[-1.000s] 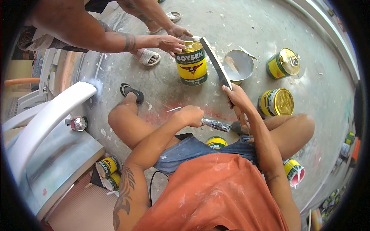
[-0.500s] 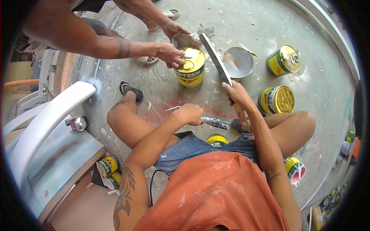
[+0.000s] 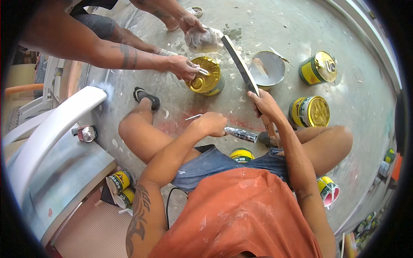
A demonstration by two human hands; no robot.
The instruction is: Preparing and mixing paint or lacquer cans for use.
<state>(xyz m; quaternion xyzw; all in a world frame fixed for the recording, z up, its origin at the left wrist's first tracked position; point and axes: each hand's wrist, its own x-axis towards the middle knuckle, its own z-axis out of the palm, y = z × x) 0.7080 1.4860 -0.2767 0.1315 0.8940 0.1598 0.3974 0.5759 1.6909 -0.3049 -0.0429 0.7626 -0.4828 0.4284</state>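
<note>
My left hand (image 3: 214, 124) is closed round a paint-stained tool (image 3: 241, 134). A speckled silver cylinder sticks out on its right side and a thin bent metal rod on its left; its exact kind is unclear. My right hand (image 3: 263, 103) grips the lower end of a long flat stick (image 3: 239, 60), dark on its face and pale along one edge, slanting up to the left. Across from me, a co-worker's hand (image 3: 185, 68) holds a small pale object over the gold lid of a paint can (image 3: 205, 77). The co-worker's other hand (image 3: 191, 22) holds a crumpled whitish bag or cloth (image 3: 203, 41).
An open tub of grey paint (image 3: 267, 71) stands right of the stick. Beyond it are two gold-lidded cans (image 3: 318, 68), (image 3: 309, 112). Another can (image 3: 241, 155) sits between my legs. A white curved piece (image 3: 56, 129) and small cans (image 3: 119, 182) are at left.
The co-worker has lifted the whitish bag or cloth up and away from the can. The can has shifted slightly left, and its lid shows more. My hands have barely moved.
</note>
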